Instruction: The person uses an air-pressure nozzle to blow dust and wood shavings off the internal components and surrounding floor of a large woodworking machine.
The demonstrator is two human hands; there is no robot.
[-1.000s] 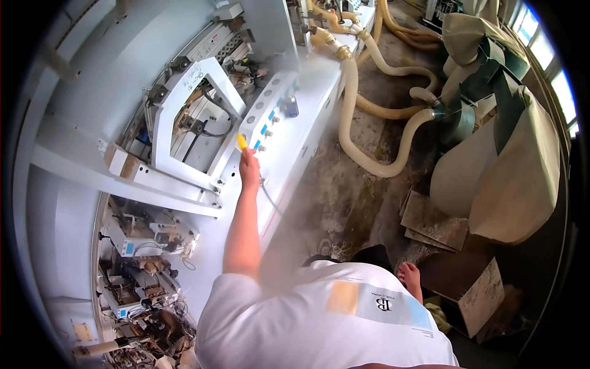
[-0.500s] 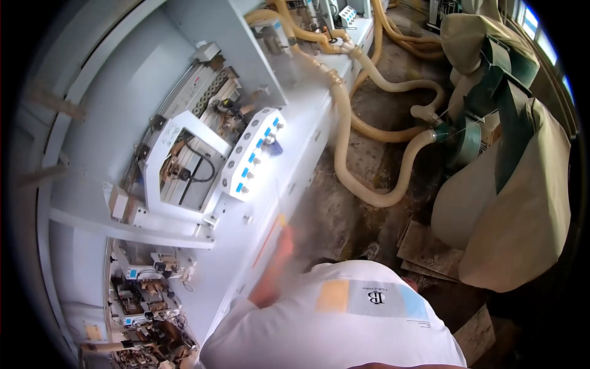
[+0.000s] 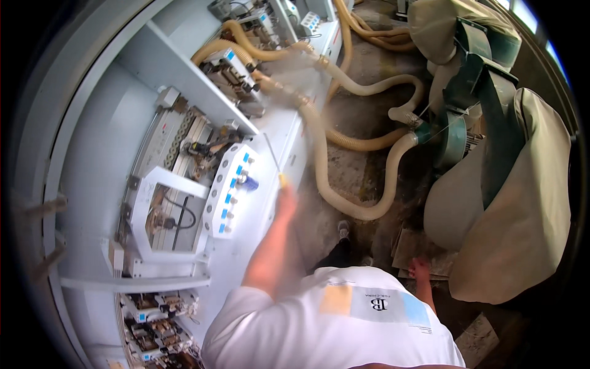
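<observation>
My left hand (image 3: 285, 202) is closed round the yellow end of a long thin rod-like tool (image 3: 271, 152), perhaps a screwdriver. The rod slants forward over the edge of the white machine bench (image 3: 249, 212). Left of that hand stands a white control panel (image 3: 229, 192) with blue labels and a row of knobs. A dark blue cylindrical fitting (image 3: 249, 182) sticks out from the panel towards my hand. Low at my right side, my right hand (image 3: 420, 268) hangs with its fingers curled in. It looks bare of any object, though it is small in the picture.
Ribbed tan hoses (image 3: 319, 154) loop from the machine across the floor to a green dust collector (image 3: 452, 138) with large cloth bags (image 3: 522, 215). Boards (image 3: 424, 249) lie on the floor by the bags. A white frame (image 3: 144, 212) and machine units (image 3: 157, 332) line the left.
My left hand has gone forward along the bench with the thin tool, up beside the control panel. My right hand has come into view. The whole view has shifted, with machine and hoses further left.
</observation>
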